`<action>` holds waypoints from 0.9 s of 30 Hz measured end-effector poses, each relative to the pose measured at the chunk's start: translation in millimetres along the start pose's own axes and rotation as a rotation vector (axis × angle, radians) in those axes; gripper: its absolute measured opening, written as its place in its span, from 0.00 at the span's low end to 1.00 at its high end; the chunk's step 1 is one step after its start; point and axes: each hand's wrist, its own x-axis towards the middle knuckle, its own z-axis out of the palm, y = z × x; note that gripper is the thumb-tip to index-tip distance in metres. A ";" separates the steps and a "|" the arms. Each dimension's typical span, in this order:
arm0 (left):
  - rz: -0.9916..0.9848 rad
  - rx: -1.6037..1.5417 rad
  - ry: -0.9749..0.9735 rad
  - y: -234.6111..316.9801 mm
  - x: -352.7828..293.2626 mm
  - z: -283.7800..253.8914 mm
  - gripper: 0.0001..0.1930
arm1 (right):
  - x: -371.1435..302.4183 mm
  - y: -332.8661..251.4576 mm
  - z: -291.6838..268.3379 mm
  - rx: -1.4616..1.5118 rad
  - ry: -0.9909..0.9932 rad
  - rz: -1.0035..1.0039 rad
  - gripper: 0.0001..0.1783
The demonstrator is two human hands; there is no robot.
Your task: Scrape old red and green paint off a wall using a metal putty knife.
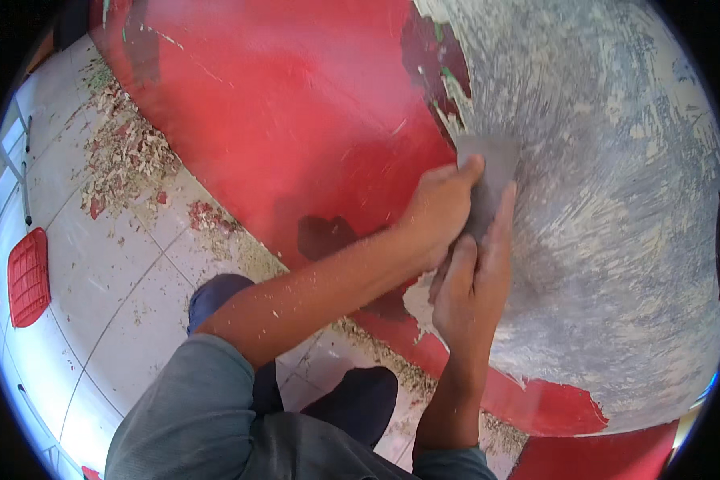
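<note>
Both of my hands grip a flat grey scraper (498, 160), its broad end pressed against a large rounded surface. My left hand (440, 210) closes over the scraper's left side, thumb lying along the blade. Lower down, my right hand (474, 292) wraps around the near part, with fingers stretched along its right edge; the handle, if there is one, is hidden. Glossy red paint (296, 104) covers the left of the rounded surface. To the right, a scraped area (608, 192) shows streaky grey and cream. The blade sits near the ragged border between them, where darker patches show.
Paint flakes (124, 148) lie heaped along the base of the red surface on the pale tiled floor (120, 312). At the far left stands a red plastic seat back (29, 278) with metal legs near it. My knees are close below the work.
</note>
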 end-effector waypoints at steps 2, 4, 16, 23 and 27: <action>-0.011 0.014 -0.016 4.1 5.2 -2.6 0.19 | 6.3 -8.7 1.9 0.023 -0.025 0.027 0.33; -0.049 -0.069 -0.032 10.0 12.6 -6.2 0.19 | 14.2 -15.7 4.2 0.070 -0.083 0.098 0.33; 0.004 -0.066 0.005 13.1 1.7 -0.5 0.19 | 15.0 -8.3 13.8 -0.009 0.002 -0.125 0.33; 0.046 -0.149 -0.054 21.7 14.8 -4.9 0.19 | 18.9 -11.0 9.9 -0.115 0.012 -0.061 0.33; 0.027 -0.021 0.021 6.1 1.3 1.9 0.18 | 8.0 6.0 8.5 -0.189 0.101 -0.263 0.33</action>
